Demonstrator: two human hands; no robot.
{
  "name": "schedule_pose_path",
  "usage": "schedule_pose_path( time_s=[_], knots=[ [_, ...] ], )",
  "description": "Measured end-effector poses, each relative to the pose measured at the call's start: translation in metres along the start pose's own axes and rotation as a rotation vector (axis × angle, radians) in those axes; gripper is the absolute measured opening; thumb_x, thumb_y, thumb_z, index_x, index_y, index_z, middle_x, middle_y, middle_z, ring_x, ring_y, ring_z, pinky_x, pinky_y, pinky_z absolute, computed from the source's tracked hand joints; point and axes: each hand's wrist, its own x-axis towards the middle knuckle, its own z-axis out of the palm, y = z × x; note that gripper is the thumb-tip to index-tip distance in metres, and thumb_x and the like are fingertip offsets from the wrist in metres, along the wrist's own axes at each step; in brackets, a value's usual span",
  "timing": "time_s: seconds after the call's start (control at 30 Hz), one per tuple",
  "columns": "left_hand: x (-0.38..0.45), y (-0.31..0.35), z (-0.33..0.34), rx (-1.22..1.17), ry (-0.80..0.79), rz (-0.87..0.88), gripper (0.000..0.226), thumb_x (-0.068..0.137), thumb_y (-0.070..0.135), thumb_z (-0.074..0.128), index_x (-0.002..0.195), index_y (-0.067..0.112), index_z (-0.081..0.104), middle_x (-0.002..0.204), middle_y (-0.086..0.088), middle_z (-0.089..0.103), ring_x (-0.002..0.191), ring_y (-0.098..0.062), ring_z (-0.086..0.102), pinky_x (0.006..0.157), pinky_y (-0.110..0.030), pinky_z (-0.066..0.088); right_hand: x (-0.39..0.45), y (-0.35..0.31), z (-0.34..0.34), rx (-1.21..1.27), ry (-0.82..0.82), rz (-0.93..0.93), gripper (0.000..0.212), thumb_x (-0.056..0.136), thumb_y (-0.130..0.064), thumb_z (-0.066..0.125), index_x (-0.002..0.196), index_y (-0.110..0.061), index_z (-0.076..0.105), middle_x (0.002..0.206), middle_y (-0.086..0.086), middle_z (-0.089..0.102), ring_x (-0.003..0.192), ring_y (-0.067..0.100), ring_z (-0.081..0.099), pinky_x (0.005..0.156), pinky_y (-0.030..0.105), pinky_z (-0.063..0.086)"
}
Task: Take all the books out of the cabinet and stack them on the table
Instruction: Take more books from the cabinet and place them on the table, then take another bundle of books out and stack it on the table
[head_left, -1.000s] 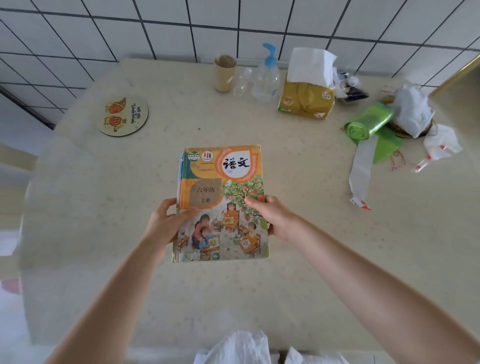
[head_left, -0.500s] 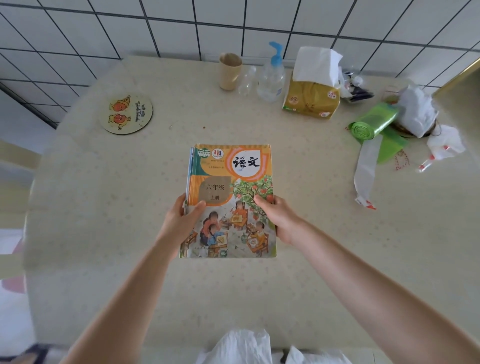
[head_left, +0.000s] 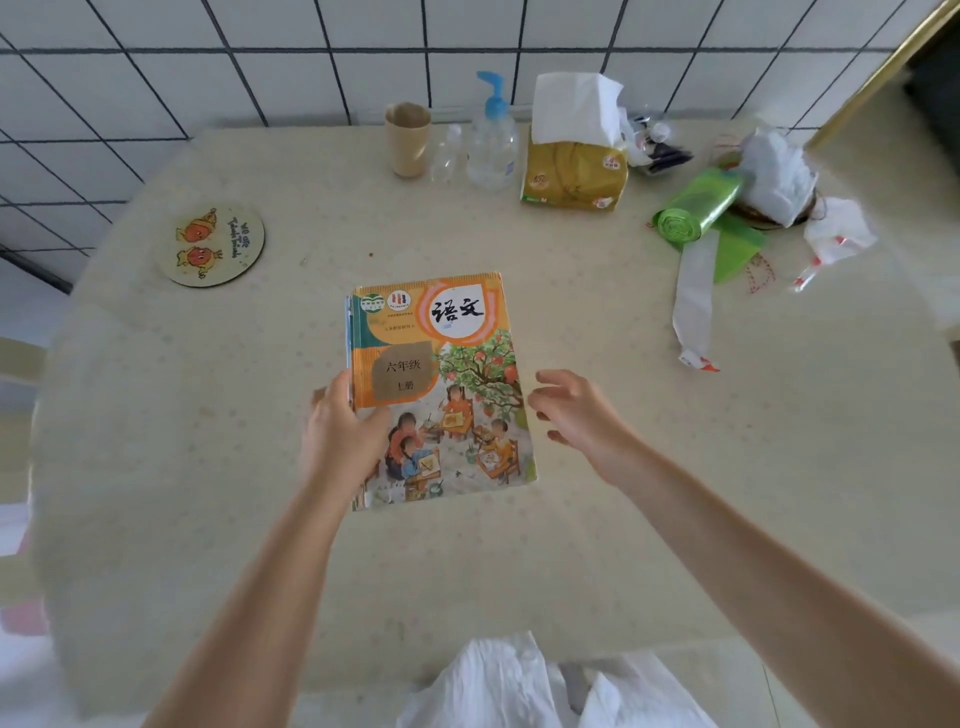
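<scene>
A stack of books (head_left: 457, 374) lies flat in the middle of the beige table (head_left: 675, 467); the top one has an orange and green cover with children under a tree. My left hand (head_left: 343, 436) holds the stack's left edge, thumb on the cover. Just off the right edge my right hand (head_left: 576, 410) hovers with its fingers spread, touching nothing. The cabinet is out of view.
Along the tiled wall stand a paper cup (head_left: 408, 139), a pump bottle (head_left: 491, 140) and a yellow tissue pack (head_left: 574, 166). A green bag roll (head_left: 698, 210) and crumpled plastic bags (head_left: 779, 176) lie at the right. A round coaster (head_left: 210, 244) lies at the left.
The stack has come down flat on the table. My right hand has let go of its right edge and opened; my left hand still holds the left edge.
</scene>
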Motion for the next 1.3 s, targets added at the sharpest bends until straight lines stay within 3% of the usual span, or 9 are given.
schedule_pose_path(
  time_s=[0.1, 0.17, 0.27, 0.4, 0.57, 0.73, 1.0, 1.13, 1.3],
  knots=[
    [-0.001, 0.018, 0.008, 0.073, 0.111, 0.132, 0.057, 0.081, 0.025, 0.060, 0.137, 0.022, 0.048, 0.128, -0.008, 0.053, 0.121, -0.027, 0.047, 0.100, -0.039, 0.037, -0.014, 0.016, -0.014, 0.075, 0.082, -0.013, 0.046, 0.088, -0.021, 0.057, 0.133, -0.019, 0.051, 0.126, 0.005, 0.062, 0.112, 0.022, 0.059, 0.096, 0.038, 0.049],
    [-0.005, 0.034, 0.015, 0.079, 0.127, 0.207, 0.056, 0.085, 0.017, 0.061, 0.139, 0.015, 0.047, 0.132, -0.008, 0.053, 0.125, -0.026, 0.045, 0.103, -0.034, 0.033, -0.027, 0.027, -0.025, 0.102, 0.124, -0.057, 0.042, 0.090, -0.016, 0.057, 0.131, -0.016, 0.053, 0.122, 0.005, 0.063, 0.106, 0.021, 0.059, 0.086, 0.035, 0.047],
    [-0.017, 0.052, 0.031, 0.078, 0.096, 0.378, 0.042, 0.086, 0.019, 0.060, 0.128, 0.017, 0.056, 0.121, 0.000, 0.062, 0.116, -0.021, 0.054, 0.099, -0.031, 0.039, -0.051, 0.043, -0.042, 0.117, 0.188, -0.112, 0.038, 0.093, -0.010, 0.055, 0.130, -0.013, 0.053, 0.115, 0.004, 0.062, 0.097, 0.018, 0.059, 0.081, 0.033, 0.046],
    [-0.049, 0.074, 0.065, 0.017, -0.003, 0.535, 0.029, 0.087, 0.011, 0.059, 0.115, 0.015, 0.063, 0.102, 0.005, 0.070, 0.095, -0.013, 0.065, 0.090, -0.038, 0.052, -0.083, 0.079, -0.063, 0.110, 0.319, -0.124, 0.034, 0.093, -0.011, 0.056, 0.126, -0.016, 0.058, 0.108, -0.001, 0.067, 0.092, 0.016, 0.063, 0.079, 0.031, 0.049],
    [-0.109, 0.084, 0.122, -0.019, -0.179, 0.675, 0.019, 0.085, 0.013, 0.058, 0.101, 0.018, 0.065, 0.084, 0.005, 0.070, 0.077, -0.012, 0.067, 0.078, -0.036, 0.056, -0.136, 0.139, -0.082, 0.141, 0.471, -0.118, 0.031, 0.093, -0.008, 0.056, 0.122, -0.014, 0.060, 0.105, 0.004, 0.071, 0.084, 0.015, 0.064, 0.064, 0.014, 0.044],
    [-0.191, 0.081, 0.176, 0.031, -0.400, 0.761, 0.020, 0.086, 0.006, 0.062, 0.099, 0.020, 0.067, 0.080, 0.007, 0.071, 0.073, -0.007, 0.066, 0.076, -0.028, 0.053, -0.211, 0.212, -0.087, 0.216, 0.656, -0.065, 0.027, 0.092, -0.004, 0.056, 0.118, -0.010, 0.062, 0.099, 0.004, 0.071, 0.090, 0.014, 0.064, 0.068, 0.000, 0.041],
    [-0.360, 0.039, 0.231, 0.165, -0.836, 0.905, 0.018, 0.088, 0.013, 0.061, 0.102, 0.024, 0.067, 0.084, 0.009, 0.071, 0.078, -0.001, 0.066, 0.073, -0.014, 0.050, -0.366, 0.349, -0.045, 0.385, 0.986, 0.116, 0.022, 0.092, -0.007, 0.058, 0.111, -0.012, 0.065, 0.099, 0.001, 0.071, 0.092, 0.017, 0.068, 0.077, 0.025, 0.049],
    [-0.429, 0.012, 0.253, 0.280, -1.070, 1.016, 0.021, 0.087, 0.010, 0.062, 0.100, 0.024, 0.067, 0.080, 0.007, 0.073, 0.078, -0.005, 0.068, 0.071, -0.013, 0.050, -0.445, 0.406, -0.004, 0.514, 1.139, 0.246, 0.020, 0.093, -0.012, 0.057, 0.111, -0.015, 0.064, 0.098, -0.004, 0.070, 0.090, 0.014, 0.067, 0.075, 0.021, 0.048],
    [-0.527, -0.024, 0.287, 0.403, -1.373, 1.174, 0.024, 0.085, 0.007, 0.062, 0.096, 0.028, 0.066, 0.080, 0.007, 0.073, 0.077, -0.007, 0.069, 0.074, -0.023, 0.054, -0.533, 0.469, 0.058, 0.758, 1.378, 0.429, 0.020, 0.094, -0.015, 0.056, 0.112, -0.016, 0.063, 0.103, -0.001, 0.071, 0.095, 0.014, 0.066, 0.085, 0.026, 0.051]
  ],
)
